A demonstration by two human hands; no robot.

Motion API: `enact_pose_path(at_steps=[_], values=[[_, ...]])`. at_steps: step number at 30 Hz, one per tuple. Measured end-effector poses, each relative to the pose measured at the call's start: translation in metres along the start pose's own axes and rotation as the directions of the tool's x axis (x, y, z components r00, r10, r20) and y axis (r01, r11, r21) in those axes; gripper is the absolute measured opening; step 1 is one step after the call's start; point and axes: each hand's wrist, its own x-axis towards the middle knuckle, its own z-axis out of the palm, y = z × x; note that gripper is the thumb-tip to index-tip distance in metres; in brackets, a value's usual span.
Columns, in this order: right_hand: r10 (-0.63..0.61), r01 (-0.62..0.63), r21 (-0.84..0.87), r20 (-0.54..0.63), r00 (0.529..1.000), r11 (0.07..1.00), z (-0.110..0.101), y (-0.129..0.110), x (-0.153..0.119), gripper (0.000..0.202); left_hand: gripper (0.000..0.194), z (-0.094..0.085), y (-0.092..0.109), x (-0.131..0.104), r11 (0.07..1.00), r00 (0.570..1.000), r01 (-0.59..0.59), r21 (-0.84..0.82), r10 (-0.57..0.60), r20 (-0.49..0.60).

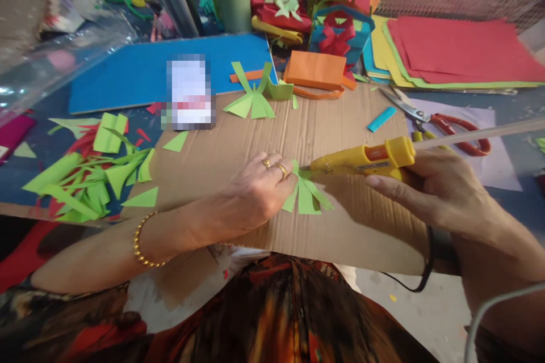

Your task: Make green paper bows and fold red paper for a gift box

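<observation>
Green paper lies fanned out on the cardboard, its left side pinched in my left hand, the nearer one. From my remote seat I see the right hand clasping the glue gun, whose long axis runs roughly left to right, nozzle pointing left at the paper's upper part; I cannot tell whether they touch. The gun's label is too small to read.

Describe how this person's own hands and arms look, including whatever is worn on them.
The left hand is ungloved, with two gold-coloured rings and a beaded gold-coloured bracelet at the wrist; a dark, red-patterned sleeve shows farther up. The right hand is ungloved too, with no ring visible.
</observation>
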Motion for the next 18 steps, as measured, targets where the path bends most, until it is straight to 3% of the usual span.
enact_pose_path(at_steps=[7,18], values=[[-0.02,0.019,0.054,0.015,1.0,0.998,0.002,-0.011,0.007,0.07,0.024,0.001,0.0,-0.001,1.0,1.0,-0.001,-0.006,0.001,-0.026],[0.014,-0.016,0.023,0.084,0.996,1.0,0.001,-0.009,0.005,0.075,0.024,-0.002,-0.001,0.001,1.0,0.999,-0.014,-0.01,0.014,0.03]])
